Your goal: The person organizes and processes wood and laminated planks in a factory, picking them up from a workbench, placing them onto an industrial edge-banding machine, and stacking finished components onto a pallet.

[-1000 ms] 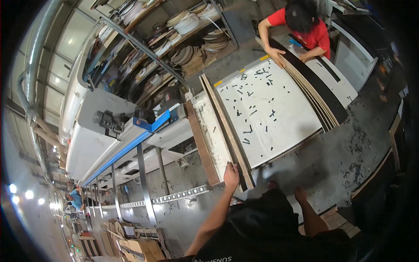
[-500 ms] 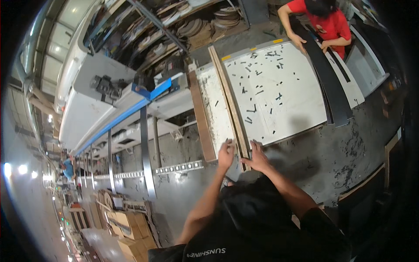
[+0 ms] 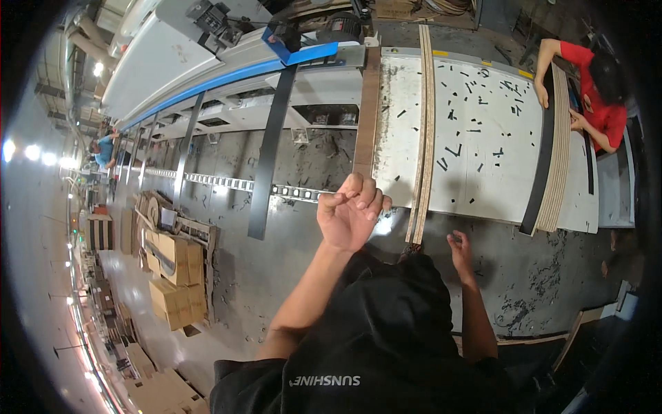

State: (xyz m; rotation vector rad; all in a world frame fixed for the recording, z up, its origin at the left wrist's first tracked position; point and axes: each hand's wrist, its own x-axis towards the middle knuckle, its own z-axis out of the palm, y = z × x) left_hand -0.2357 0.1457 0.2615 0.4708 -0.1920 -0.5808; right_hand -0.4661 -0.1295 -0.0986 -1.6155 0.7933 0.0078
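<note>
"Across the white surface (image 3: 510, 196), where do the strips (image 3: 427, 124) lie now?"

"Left of the middle, side by side, running past both the far edge and the near one. Their near ends stick out close to the worker's black shirt (image 3: 386, 310); whether they touch it, I can't tell from where I stand."

"And what's just changed?"

"Both hands have come away. Half a second ago they were down at those near ends. Now the left hand (image 3: 350, 214) is up in the air, left of the strips, fingers loosely curled around nothing that I can see. The right hand (image 3: 460, 252) hangs just right of the near ends, half bent, seemingly bare too."

"So what does that mean for the work?"

"I'd say the strips are resting on their own, with nobody steadying them, so the handling of that pair looks paused."

"What are they made of?"

"Wood board, by the look: long, straight and narrow, grainy tan, a thin dark line between the two. The brown board (image 3: 367, 117) to their left seems smoother. Over on the right, the co-worker (image 3: 600, 117) has hands on a stack (image 3: 555, 165), black down its left side, with tan edges in fine stripes."

"And those specks?"

"Black bits (image 3: 473, 130), short and thin like trimmings, strewn between strips and stack."
</note>
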